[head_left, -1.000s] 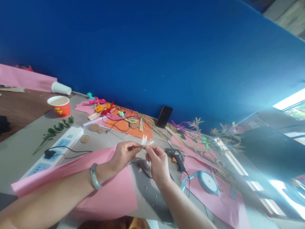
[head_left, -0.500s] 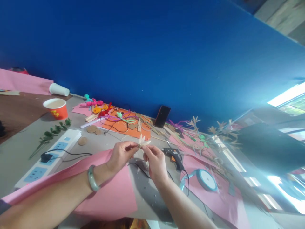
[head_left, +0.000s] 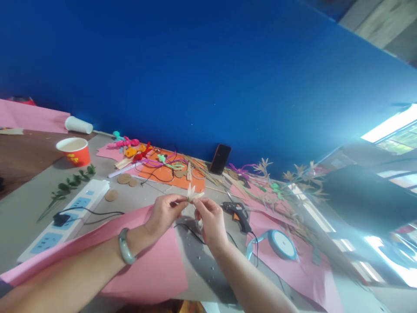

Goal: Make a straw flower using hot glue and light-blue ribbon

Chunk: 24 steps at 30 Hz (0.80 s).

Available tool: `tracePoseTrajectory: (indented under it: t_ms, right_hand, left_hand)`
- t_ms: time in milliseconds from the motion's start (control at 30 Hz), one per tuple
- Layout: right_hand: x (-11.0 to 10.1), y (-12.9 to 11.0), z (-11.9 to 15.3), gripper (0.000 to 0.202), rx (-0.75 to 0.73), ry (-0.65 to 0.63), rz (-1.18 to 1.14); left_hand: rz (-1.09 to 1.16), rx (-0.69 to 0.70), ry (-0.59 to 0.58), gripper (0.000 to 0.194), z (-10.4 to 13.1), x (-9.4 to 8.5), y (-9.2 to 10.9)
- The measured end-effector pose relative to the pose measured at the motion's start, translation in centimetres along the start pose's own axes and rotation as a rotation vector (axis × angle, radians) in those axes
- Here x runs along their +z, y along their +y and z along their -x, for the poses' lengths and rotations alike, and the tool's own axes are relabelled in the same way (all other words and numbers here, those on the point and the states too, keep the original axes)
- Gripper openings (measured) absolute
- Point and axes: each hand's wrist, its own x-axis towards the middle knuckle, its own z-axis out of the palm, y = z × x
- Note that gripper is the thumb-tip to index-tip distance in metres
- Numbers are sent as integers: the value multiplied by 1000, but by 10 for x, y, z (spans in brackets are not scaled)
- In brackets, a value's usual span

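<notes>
Over the grey table, a small pale flower (head_left: 191, 193) with pointed petals is pinched between both my hands. My left hand (head_left: 165, 214), with a jade-coloured bangle (head_left: 125, 246) on its wrist, is closed on the flower's left side near the base. From the right, my right hand (head_left: 211, 219) pinches the same flower between thumb and fingers. Its base is mostly hidden by the fingertips. Just right of my right hand lies a black hot glue gun (head_left: 237, 214) with an orange trigger. Pink paper (head_left: 146, 265) spreads under my left forearm.
A white power strip (head_left: 67, 221), a green leafy sprig (head_left: 70, 187) and a red paper cup (head_left: 74, 152) are on the left. A phone (head_left: 220, 159) leans on the blue wall behind craft scraps. At right are a ribbon roll (head_left: 282, 244) and dried-looking flowers (head_left: 263, 167).
Both hands keep their pinch on the flower, with hardly any movement. The whole view has shifted slightly, so the table things appear a little further left.
</notes>
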Motion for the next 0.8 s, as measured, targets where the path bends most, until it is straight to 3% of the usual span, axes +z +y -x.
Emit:
tracePoseTrajectory:
  t_ms: [533, 700, 800]
  right_hand:
    - [-4, 4, -5, 25, 57, -25, -77]
    - [-3, 2, -4, 24, 95, -28, -111]
    - [-9, -2, -3, 27, 103, -95, -34]
  left_hand:
    - [123, -143, 13, 24, -3, 5, -4]
    - [184, -182, -59, 23, -1, 6, -2]
    - [201, -206, -82, 24, -2, 5, 0]
